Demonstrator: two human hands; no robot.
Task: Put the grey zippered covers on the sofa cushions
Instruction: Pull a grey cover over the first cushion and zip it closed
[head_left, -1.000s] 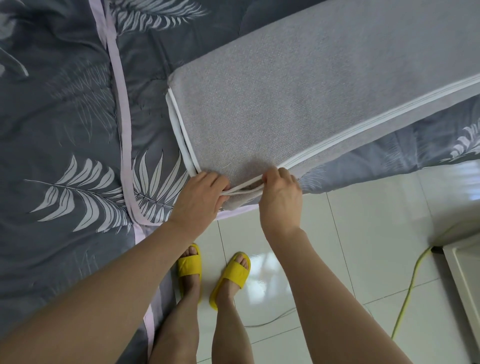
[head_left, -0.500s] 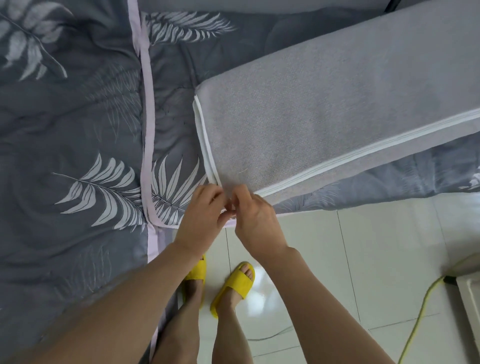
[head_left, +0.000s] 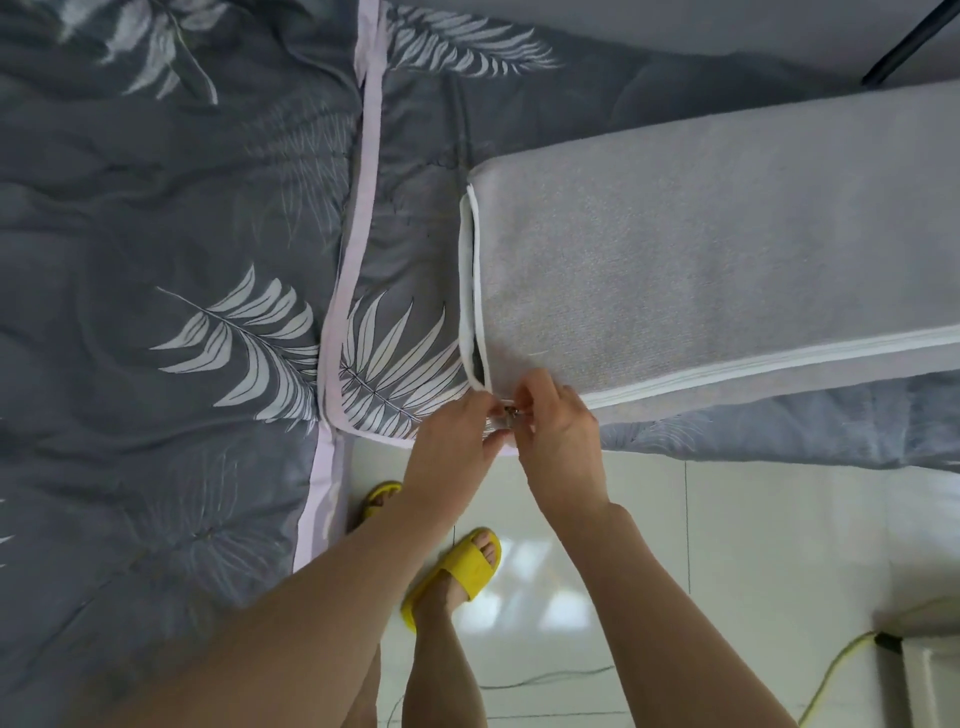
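Cover (head_left: 701, 270) lies on the quilt (head_left: 156, 234), near corner hanging off the bed edge, likely so you can get both hands round it. It's filled flat and square, so the cushion looks fully in. Zip (head_left: 779, 364) is closed along the long side. At the short end (head_left: 474, 291) the tapes gape, and it's too dark inside to see foam. Your right hand (head_left: 558, 436) pinches the slider (head_left: 511, 412) at the corner. Your left hand (head_left: 457, 441) pinches the cover beside it, probably holding the tape taut through the bend

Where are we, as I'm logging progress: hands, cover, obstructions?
Left hand pinches grey cover at near corner, right hand pinches zipper pull. Long side zipped, short end open. Nothing across the open track.
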